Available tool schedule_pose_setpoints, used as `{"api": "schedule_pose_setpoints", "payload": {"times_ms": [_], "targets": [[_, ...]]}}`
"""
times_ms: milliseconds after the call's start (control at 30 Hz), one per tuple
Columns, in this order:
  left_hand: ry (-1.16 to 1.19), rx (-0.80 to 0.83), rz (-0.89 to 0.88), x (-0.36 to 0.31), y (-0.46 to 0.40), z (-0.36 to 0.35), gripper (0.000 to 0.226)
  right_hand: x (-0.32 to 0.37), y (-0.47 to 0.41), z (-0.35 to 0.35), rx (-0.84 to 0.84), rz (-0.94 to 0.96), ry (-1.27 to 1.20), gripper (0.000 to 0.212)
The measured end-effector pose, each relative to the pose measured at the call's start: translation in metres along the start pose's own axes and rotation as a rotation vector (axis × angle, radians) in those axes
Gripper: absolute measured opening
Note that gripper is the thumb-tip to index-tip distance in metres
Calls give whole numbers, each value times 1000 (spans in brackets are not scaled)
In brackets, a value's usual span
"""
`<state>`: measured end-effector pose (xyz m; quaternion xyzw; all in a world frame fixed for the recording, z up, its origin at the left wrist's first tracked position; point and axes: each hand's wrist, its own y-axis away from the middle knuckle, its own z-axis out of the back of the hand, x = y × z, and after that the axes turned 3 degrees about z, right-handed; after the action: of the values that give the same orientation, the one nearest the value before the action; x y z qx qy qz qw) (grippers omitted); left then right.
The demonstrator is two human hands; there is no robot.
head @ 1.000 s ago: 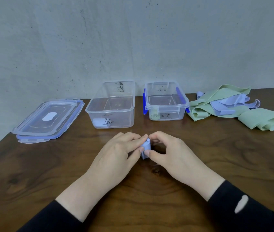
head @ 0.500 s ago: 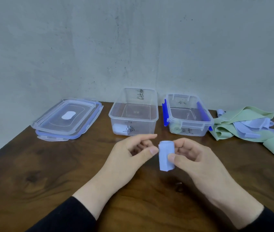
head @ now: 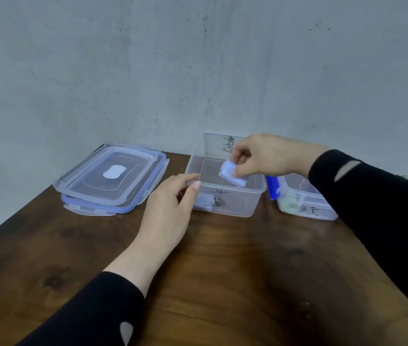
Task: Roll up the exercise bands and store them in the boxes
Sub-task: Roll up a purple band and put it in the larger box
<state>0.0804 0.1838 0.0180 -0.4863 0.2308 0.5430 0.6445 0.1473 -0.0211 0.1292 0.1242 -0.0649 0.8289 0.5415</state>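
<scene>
Near edge, counter [head: 223, 270]: dark wood.
Left hand [head: 170, 211]: fingers relaxed, holding nothing, beside clear box [head: 225, 203].
Right hand [head: 260, 156]: pinches rolled lilac band [head: 231, 174] over that box.
Far left: stacked lids [head: 110, 178].

Black long sleeves [head: 93, 310] w/ small cutout holes; bare hands.

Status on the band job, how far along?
Done: one purple roll lies in the left box, one green roll in the right box. In hand: right hand holds another purple roll over the left box; left hand is open. Left: lids off; other bands not in view.
</scene>
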Motion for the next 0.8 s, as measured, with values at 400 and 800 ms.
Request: {"api": "schedule_pose_setpoints", "payload": {"times_ms": [400, 800], "targets": [[19, 17, -21, 10, -13, -3, 5, 9, -44, -21, 521, -5, 311, 28], [-51, 0, -53, 8, -14, -2, 10, 10, -48, -21, 596, -65, 96, 30]]}}
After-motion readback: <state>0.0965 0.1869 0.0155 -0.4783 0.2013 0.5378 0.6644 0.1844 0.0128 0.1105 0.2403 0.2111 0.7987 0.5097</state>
